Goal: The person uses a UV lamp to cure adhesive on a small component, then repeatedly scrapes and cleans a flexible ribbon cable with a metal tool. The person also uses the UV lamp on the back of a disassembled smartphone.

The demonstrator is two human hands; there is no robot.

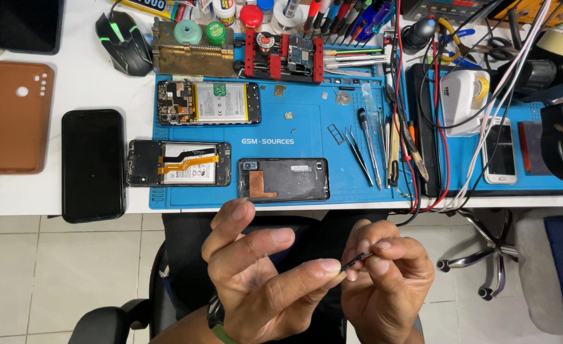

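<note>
White tabletop (103, 76) spans the far half of the view, tiled floor below it. On it a blue work mat (313, 137), largest item, centre; a second blue mat (536, 121) to the right under cables.

Phones, counted: three opened handsets on the centre mat. One far left with battery and board exposed (209, 102), one near left with an orange flex cable across its battery (179, 164), one near centre showing a dark frame (284, 180). One intact black phone (93, 165) lies left of the mat; one small white phone (501, 150) on the right mat. One brown phone case (14, 117) at far left. One black mouse (124, 42) far left of the mat.

Tools: two tweezers (359, 155) and a few drivers lie right of centre on the mat; exact driver count unclear.

Hands sit near, below the table edge, over the lap. Left hand (265, 280) has thumb and fingers extended, thumb tip touching one end of a small thin dark part (358, 260). Right hand (388, 280) is curled, pinching the other end between thumb and forefinger. The part spans the gap between the hands; its kind cannot be told.
</note>
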